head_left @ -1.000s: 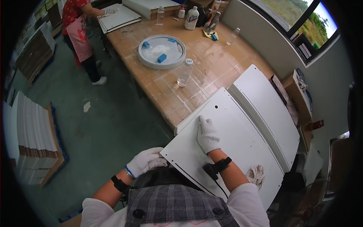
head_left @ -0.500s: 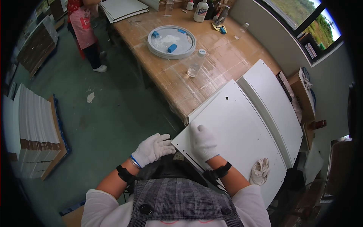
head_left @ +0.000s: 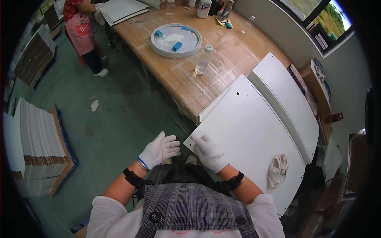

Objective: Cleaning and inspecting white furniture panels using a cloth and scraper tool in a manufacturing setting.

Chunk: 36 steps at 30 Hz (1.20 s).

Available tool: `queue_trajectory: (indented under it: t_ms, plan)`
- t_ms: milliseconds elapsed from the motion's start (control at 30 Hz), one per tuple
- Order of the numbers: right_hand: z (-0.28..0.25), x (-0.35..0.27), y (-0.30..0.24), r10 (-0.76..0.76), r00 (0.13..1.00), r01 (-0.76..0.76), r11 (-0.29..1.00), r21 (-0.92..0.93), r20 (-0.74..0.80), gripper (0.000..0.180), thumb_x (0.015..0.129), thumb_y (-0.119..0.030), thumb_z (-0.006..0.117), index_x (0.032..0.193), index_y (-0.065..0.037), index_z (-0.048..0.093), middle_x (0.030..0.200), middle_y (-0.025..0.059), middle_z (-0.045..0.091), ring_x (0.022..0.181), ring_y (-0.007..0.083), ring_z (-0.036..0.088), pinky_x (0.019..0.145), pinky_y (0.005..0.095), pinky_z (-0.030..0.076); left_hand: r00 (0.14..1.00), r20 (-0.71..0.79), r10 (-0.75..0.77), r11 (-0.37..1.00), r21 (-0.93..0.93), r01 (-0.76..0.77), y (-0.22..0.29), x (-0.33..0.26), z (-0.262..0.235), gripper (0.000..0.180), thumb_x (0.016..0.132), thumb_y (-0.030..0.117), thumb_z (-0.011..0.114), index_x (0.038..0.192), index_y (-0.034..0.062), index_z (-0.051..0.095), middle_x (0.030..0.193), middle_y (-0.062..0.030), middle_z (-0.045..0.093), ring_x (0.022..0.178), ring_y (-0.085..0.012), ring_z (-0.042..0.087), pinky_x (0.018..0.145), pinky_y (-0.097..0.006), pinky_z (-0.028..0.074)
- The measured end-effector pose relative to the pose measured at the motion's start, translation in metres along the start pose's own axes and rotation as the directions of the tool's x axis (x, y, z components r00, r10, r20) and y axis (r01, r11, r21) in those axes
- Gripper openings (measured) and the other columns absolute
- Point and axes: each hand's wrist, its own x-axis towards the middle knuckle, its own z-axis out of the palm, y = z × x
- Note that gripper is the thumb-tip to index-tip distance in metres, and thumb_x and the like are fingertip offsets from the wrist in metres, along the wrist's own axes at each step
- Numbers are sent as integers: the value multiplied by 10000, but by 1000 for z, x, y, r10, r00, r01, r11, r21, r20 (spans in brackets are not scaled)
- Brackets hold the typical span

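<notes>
My left hand (head_left: 159, 151), in a white knit glove, hovers over the floor just left of the panel's corner. Its fingers are stretched out and nothing is in it. Above the near left corner of a flat white panel (head_left: 246, 131) is my right hand (head_left: 208, 152), gloved the same way. Its fingers are partly curled and smeared by motion, so I cannot tell whether they hold anything or touch the surface. The panel has small holes along its edges and lies on other panels at the table's end. A crumpled whitish cloth (head_left: 278, 170) rests on it to the right.
A second white panel (head_left: 283, 99) lies beyond. On the brown table (head_left: 166, 79) stand a round tray (head_left: 158, 50) with blue blocks and white powder, and a clear bottle (head_left: 203, 63). Stacked sheets (head_left: 39, 135) stand at left. A person (head_left: 81, 35) in a pink apron works far left.
My right hand has shifted toward the panel's near left corner and its fist has loosened somewhat. My left hand has drawn slightly away from the corner, fingers turned upward. The view has shifted slightly.
</notes>
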Motion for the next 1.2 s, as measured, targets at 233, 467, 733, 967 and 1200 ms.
queue_trajectory:
  t_ms: [233,467,733,967,1200]
  plan:
    - [2,-15,-6,-116,985,139,974,-181,131,335,851,-124,542,1184,-158,552,880,138,598,773,318,611,628,424,496,986,-158,58,995,87,-44,12,4,-6,552,974,458,419,1217,-34,476,1105,-189,558,1004,-326,566,916,-483,491]
    - [6,-30,-14,210,978,-202,948,-248,6,238,868,-186,528,1101,-172,572,815,105,580,792,310,603,654,423,494,970,-190,153,971,209,-112,28,5,0,551,975,428,434,1241,-54,438,1184,-226,505,1086,-354,523,958,-501,461]
    - [-35,-62,66,649,546,-665,721,198,-529,369,875,-194,542,1243,-181,573,998,151,612,888,340,611,772,417,503,957,-191,219,900,418,-123,36,15,9,405,980,313,451,1163,-46,487,1095,-183,548,967,-283,574,878,-437,508]
    - [-79,-108,161,818,225,-937,331,114,-530,356,870,-266,538,1177,-103,615,1045,177,640,976,342,610,847,432,492,944,-139,300,693,711,-116,28,42,31,347,923,261,541,1158,5,534,1020,-120,597,900,-220,607,815,-347,523]
    - [-110,-63,212,841,166,-960,258,112,-515,250,890,-231,504,1051,-74,612,1070,181,627,993,343,612,812,432,506,773,347,531,-150,936,-318,26,83,100,444,877,265,605,1255,47,521,1130,-113,619,970,-221,628,863,-329,497]
